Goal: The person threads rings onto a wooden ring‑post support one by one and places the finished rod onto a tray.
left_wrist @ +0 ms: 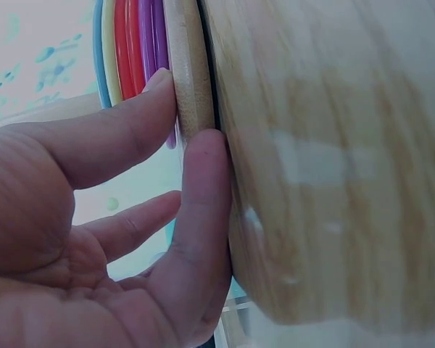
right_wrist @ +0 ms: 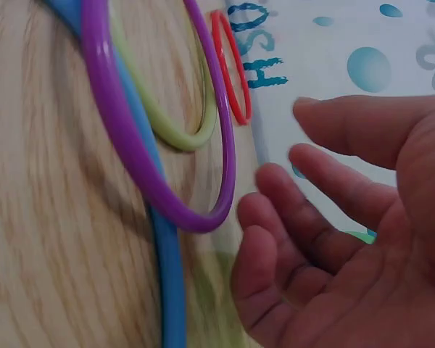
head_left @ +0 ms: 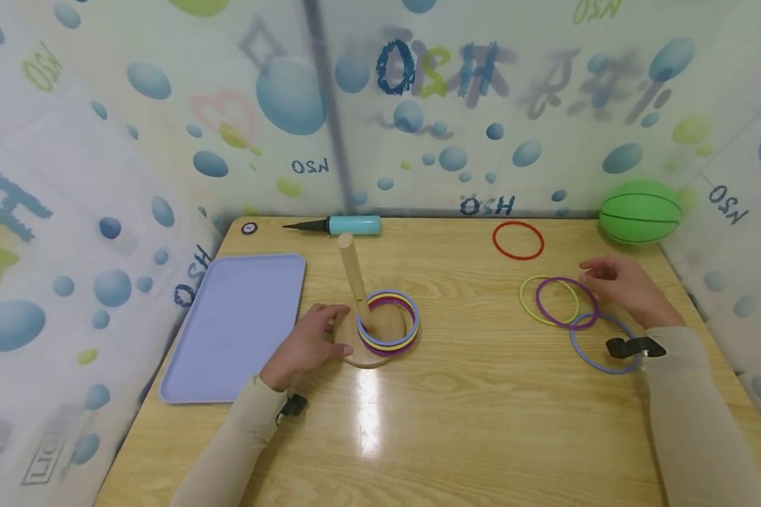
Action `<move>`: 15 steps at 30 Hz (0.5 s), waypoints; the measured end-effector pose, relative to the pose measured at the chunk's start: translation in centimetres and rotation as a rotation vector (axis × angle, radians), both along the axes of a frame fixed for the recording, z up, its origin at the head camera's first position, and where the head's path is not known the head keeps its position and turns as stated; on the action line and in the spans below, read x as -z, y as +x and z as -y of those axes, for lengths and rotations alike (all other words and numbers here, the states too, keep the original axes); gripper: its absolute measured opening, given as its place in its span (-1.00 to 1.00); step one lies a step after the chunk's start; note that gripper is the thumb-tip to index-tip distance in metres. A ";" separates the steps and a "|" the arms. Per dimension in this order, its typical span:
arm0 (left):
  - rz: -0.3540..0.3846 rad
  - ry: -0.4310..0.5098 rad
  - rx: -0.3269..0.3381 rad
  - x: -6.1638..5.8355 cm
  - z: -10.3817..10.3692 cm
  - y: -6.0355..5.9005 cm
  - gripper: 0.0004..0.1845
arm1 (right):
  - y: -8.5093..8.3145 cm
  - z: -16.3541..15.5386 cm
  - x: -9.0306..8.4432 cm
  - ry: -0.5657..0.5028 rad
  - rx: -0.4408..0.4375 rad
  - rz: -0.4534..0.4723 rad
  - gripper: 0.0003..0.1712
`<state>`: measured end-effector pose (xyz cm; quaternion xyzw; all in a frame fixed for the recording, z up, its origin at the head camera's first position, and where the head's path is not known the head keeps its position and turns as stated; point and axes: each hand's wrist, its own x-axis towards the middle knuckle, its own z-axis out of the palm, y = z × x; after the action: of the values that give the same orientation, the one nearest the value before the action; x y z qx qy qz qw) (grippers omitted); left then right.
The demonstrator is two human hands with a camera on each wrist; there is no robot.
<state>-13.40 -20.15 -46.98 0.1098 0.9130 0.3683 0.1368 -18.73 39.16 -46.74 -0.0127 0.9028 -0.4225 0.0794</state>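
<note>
At the left edge of a wooden ring-toss stand, my left hand (head_left: 306,343) holds the round base (left_wrist: 192,80) between thumb and fingers. Its peg (head_left: 353,278) rises upright. Around the peg lies a stack of rings (head_left: 416,322), blue on top, with yellow, red and purple below in the left wrist view. On the right, my right hand (head_left: 624,290) hovers with loosely bent fingers beside a purple ring (right_wrist: 123,156), apart from it. The purple ring overlaps a yellow-green ring (head_left: 521,296) and a blue ring (head_left: 609,371).
A red ring (head_left: 494,239) lies farther back. A green ball (head_left: 640,211) sits at the back right corner. Along the back edge are a blue hand pump (head_left: 355,225) and a small round disc (head_left: 249,228). A lilac tray (head_left: 241,324) lies left of the stand.
</note>
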 end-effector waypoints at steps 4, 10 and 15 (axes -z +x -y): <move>-0.008 -0.013 -0.003 -0.1 -0.1 0.0 -0.16 | -0.2 -0.3 0.4 0.120 -0.079 0.024 -0.48; -0.019 -0.023 0.000 -0.1 -0.2 0.0 -0.16 | -0.3 0.0 0.3 0.212 -0.129 0.052 -0.51; -0.002 -0.014 -0.003 -0.2 -0.2 0.0 -0.17 | -0.4 0.1 0.1 0.240 -0.140 0.042 -0.57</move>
<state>-13.44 -19.94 -46.81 0.1078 0.9158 0.3622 0.1360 -19.14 39.05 -46.87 -0.0574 0.9418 -0.3052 0.1286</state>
